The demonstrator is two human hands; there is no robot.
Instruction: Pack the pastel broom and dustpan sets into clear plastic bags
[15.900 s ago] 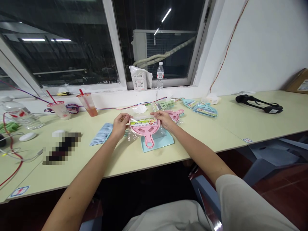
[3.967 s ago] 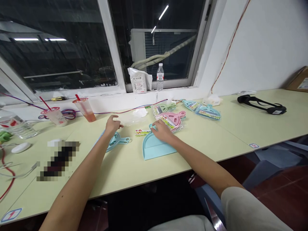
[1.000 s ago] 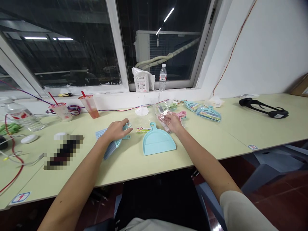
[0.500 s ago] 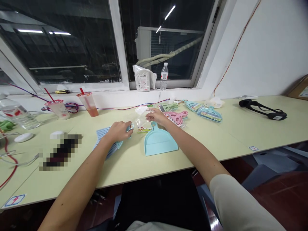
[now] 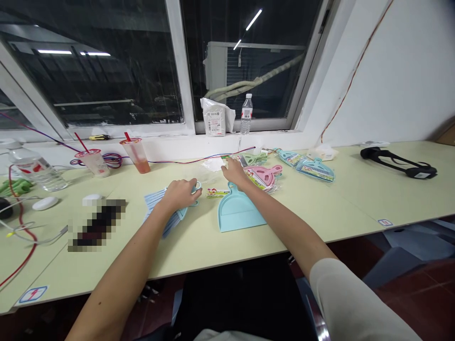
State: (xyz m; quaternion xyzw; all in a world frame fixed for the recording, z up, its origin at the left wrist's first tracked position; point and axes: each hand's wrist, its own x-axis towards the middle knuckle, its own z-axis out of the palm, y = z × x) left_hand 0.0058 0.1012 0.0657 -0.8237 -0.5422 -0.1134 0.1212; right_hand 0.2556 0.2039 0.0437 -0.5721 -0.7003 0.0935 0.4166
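Observation:
My left hand (image 5: 182,193) is wrapped round the handle of a light blue hand brush (image 5: 153,199), whose bristles spread to the left over the table. A light blue dustpan (image 5: 239,210) lies flat with its wide edge facing me and its handle pointing away. Just beyond that handle is my right hand (image 5: 235,171), its fingers apart at the edge of a clear plastic bag (image 5: 212,165). A printed label strip (image 5: 217,192) lies left of the dustpan handle.
Packaged pink (image 5: 265,174) and green brush sets (image 5: 255,158) lie beyond my right forearm, with blue packaged sets (image 5: 315,169) farther right. Two cups with straws (image 5: 138,156), a water bottle (image 5: 37,166) and cables are at the left. A black strapped device (image 5: 398,163) lies right.
The plastic bag has gone from upright by my right fingers to lower and farther back on the table. My right hand has reached slightly away. The left hand keeps the brush.

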